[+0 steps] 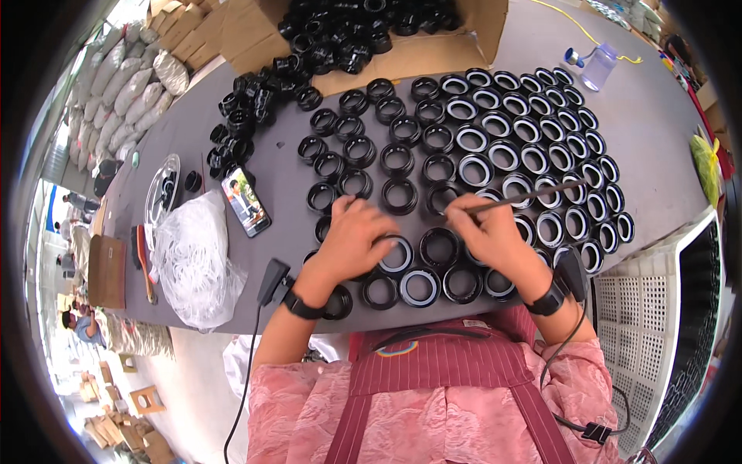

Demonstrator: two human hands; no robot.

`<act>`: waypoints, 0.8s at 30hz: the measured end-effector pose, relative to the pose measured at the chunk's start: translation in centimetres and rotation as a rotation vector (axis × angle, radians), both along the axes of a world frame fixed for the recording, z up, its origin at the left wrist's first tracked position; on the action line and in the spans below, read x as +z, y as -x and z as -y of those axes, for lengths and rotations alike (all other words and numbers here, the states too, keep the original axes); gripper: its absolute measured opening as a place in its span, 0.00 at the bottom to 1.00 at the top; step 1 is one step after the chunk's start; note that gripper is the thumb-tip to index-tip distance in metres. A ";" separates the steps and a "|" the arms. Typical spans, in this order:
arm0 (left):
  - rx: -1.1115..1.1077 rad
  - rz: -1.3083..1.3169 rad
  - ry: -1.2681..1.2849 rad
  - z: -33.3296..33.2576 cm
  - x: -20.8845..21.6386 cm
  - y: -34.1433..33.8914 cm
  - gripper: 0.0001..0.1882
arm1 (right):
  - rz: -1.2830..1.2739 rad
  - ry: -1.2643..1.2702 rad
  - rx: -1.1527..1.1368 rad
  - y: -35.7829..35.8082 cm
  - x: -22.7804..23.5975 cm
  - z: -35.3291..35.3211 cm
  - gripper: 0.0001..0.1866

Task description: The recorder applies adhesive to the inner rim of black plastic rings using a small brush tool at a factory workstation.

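Black ring-shaped parts (398, 158) stand in rows on the grey table. Those toward the right, such as one black ring with a white inner ring (504, 157), carry pale liners; many on the left have none. My right hand (487, 232) is closed round a thin dark stick (529, 196), its long end slanting up to the right and its lower end hidden near the fingertips, beside a plain black ring (442, 199). My left hand (352, 240) hovers over or touches rings in the left columns, next to a white-lined ring (397, 254); its fingers are bent and blurred.
A cardboard box (487, 35) of loose black rings lies at the back, with more piled left (251, 104). Left are a phone (247, 203), a plastic bag of white rings (193, 259) and a clear tray (161, 193). A bottle (599, 68) stands back right, a white crate (641, 309) near right.
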State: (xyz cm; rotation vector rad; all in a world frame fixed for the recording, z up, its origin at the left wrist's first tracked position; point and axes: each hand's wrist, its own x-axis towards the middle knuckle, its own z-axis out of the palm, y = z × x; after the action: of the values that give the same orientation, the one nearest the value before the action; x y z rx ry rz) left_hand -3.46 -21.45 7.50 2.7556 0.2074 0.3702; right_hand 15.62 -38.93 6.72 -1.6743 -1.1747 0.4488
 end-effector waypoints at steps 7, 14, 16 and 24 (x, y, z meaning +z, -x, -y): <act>0.068 -0.065 -0.069 2.6 -1.5 4.8 0.15 | 0.055 0.019 0.219 3.7 -1.2 -0.3 0.06; 0.020 0.012 -0.040 3.1 -1.6 3.8 0.12 | -0.076 -0.025 0.081 1.8 -1.5 -0.1 0.06; 0.037 -0.007 -0.071 3.2 -2.1 3.9 0.11 | 0.003 -0.075 -0.054 0.9 -0.6 -0.1 0.06; 0.055 0.043 -0.121 3.2 -2.0 3.2 0.08 | 0.427 0.338 -0.142 -1.5 0.4 -0.7 0.09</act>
State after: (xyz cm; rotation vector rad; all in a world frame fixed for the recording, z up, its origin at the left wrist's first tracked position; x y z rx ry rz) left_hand -6.71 -24.64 5.50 2.8618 0.2585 0.4704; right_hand 17.17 -38.19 7.15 -2.2082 -1.3231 0.2108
